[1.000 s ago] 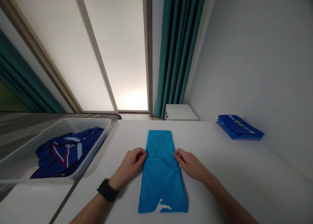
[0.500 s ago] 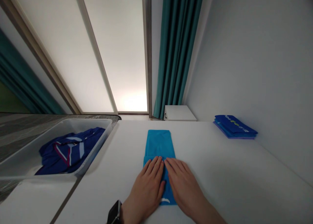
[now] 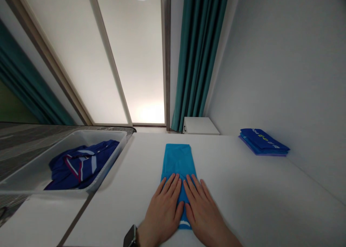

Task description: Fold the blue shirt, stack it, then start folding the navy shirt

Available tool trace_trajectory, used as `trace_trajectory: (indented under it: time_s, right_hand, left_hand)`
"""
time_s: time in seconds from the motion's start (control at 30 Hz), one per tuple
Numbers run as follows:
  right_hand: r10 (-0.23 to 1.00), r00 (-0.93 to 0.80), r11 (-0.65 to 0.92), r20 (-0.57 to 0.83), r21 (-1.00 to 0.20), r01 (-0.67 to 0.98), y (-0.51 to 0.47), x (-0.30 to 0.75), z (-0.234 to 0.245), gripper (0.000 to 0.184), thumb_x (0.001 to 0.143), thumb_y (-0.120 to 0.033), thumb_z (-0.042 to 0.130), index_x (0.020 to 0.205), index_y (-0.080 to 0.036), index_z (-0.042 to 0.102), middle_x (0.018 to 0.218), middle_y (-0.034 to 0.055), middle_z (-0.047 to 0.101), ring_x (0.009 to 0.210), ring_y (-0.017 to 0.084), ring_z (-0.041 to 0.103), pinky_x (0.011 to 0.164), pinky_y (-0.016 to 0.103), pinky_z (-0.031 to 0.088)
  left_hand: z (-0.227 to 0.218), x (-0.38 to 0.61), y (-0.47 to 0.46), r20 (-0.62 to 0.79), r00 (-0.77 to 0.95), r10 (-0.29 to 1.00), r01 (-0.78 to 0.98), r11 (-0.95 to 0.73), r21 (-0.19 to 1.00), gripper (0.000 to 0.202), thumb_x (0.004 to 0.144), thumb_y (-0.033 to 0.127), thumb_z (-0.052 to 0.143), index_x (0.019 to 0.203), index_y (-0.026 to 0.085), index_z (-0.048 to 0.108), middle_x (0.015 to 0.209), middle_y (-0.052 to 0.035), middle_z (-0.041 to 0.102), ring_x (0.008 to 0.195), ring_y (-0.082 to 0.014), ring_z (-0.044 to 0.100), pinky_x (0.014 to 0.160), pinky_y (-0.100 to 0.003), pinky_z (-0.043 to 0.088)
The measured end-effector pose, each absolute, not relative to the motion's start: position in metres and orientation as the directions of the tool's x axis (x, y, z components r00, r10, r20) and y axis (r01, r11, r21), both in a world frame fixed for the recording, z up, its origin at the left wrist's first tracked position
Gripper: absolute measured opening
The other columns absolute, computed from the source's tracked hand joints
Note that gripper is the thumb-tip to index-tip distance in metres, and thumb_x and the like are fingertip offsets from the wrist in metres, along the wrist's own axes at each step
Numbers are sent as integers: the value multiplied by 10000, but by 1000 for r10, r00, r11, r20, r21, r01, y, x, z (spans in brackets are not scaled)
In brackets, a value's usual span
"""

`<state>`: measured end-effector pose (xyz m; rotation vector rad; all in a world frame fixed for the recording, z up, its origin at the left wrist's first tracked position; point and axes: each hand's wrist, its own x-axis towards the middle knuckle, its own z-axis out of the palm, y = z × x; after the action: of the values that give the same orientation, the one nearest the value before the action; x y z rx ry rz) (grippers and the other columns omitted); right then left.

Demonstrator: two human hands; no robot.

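Hands [image 3: 163,212] side by side, flat on folded blue shirt [image 3: 178,160].

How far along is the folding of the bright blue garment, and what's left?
Done: a stack of folded blue garments lies at the far right of the table. In hand: the bright blue garment lies folded into a long strip, with the left hand and right hand flat on it. Left: a dark blue garment lies bunched, unfolded, in the plastic tub.
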<state>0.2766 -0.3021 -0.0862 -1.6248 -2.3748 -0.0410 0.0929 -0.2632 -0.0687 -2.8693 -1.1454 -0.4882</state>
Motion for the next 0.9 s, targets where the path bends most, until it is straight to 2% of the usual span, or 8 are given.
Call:
trace_trajectory:
  time_s: [0.33, 0.43, 0.6, 0.77, 0.9]
  right_hand:
    - [925, -315, 340, 213, -91, 936, -302, 276, -91, 596, 945, -247, 357, 1520, -162, 230, 1584, 41, 155, 1461, 250, 126, 1191, 474, 187]
    - [931, -298, 324, 210, -102, 941, -302, 276, -92, 593, 943, -247, 351, 1519, -165, 236, 1583, 36, 149, 1461, 245, 123, 1188, 465, 203]
    - [938, -292, 318, 189, -128, 939, -302, 276, -90, 592, 942, -256, 354, 1517, -173, 243, 1582, 31, 131, 1460, 252, 119, 1182, 472, 212]
    - [945, -287, 311, 156, -162, 937, -303, 275, -84, 588, 953, -278, 349, 1520, -176, 225, 1583, 27, 121, 1461, 253, 110, 1183, 474, 207]
    - [958, -271, 285, 94, -211, 935, -303, 275, -77, 584, 958, -291, 347, 1518, -180, 227, 1580, 23, 123, 1462, 251, 98, 1189, 486, 175]
  left_hand:
    - [-69, 91, -263, 310, 692, 652, 676, -736, 39, 543, 979, 326, 397, 1489, 159, 311, 1541, -72, 326, 1410, -239, 326, 1144, -451, 330]
    - [-68, 89, -262, 313, 701, 641, 663, -747, 43, 534, 991, 337, 380, 1494, 178, 299, 1539, -54, 333, 1408, -223, 333, 1141, -436, 343]
    - [-71, 78, -264, 350, 657, 667, 696, -716, 57, 542, 998, 354, 371, 1504, 183, 274, 1533, -70, 339, 1419, -229, 309, 1139, -446, 343]
    - [-73, 52, -267, 320, 609, 726, 749, -659, 68, 588, 998, 398, 375, 1523, 199, 200, 1543, -93, 297, 1410, -244, 322, 1116, -448, 369]
    - [-74, 38, -269, 296, 606, 738, 745, -657, 112, 574, 1005, 365, 366, 1526, 211, 181, 1535, -90, 307, 1400, -227, 343, 1129, -439, 352]
